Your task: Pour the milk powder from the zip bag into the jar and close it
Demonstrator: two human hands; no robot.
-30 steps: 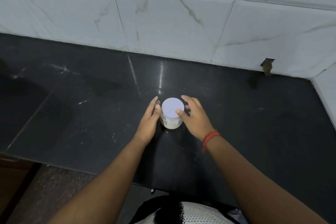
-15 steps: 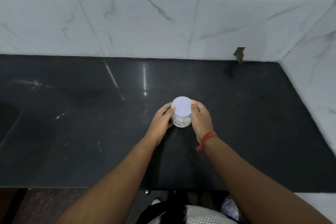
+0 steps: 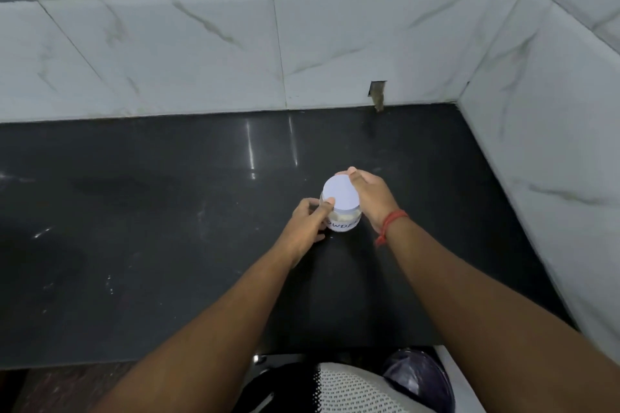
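A small clear jar (image 3: 344,224) with white powder inside and a paper label stands upright on the black counter (image 3: 167,228). A pale lilac lid (image 3: 340,193) sits on top of it. My left hand (image 3: 307,223) grips the jar's left side, thumb near the lid's rim. My right hand (image 3: 370,196) wraps the lid's right edge, with a red thread on the wrist. No zip bag is in view.
White marble tiles (image 3: 201,54) form the back wall and meet a tiled side wall (image 3: 553,161) at the right, boxing in the counter. A small broken notch (image 3: 377,94) sits at the back wall's base. A dark plastic bag (image 3: 417,375) lies below the counter's front edge.
Both hands went from hovering beside the jar to closing on it. My right hand has since shifted up onto the lid's edge. The camera view swung right toward the corner.
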